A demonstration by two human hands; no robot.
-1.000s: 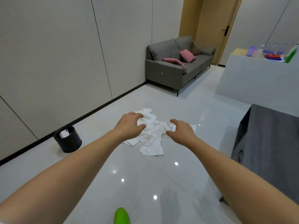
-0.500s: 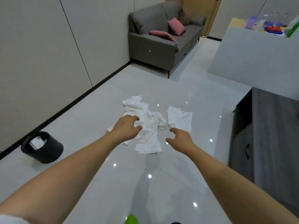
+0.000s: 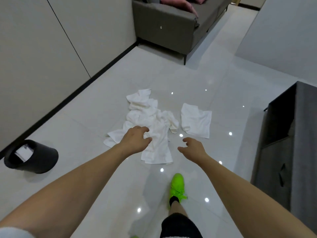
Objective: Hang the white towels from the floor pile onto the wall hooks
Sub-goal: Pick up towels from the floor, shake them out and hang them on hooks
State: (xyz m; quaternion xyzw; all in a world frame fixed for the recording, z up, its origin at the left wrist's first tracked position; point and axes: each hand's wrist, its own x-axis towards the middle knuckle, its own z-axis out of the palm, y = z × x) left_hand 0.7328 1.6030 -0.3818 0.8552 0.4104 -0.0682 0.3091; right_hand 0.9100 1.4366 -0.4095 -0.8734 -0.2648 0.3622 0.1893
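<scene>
Towels (image 3: 152,127) lie heaped on the floor just beyond the left hand (image 3: 135,140), long axis running away; right hand (image 3: 193,148) beside; both grips loosely apart, empty.

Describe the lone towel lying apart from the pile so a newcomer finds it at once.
Start at the dark cabinet on the right and look left across the glossy floor. The lone towel lies there, flat and separate, right of the tangled pile.

Single head cam, wide-angle, pitched steeply down and forward at floor (image 3: 103,169); towels (image 3: 152,127) mid-frame, arms reaching in from below.
</scene>
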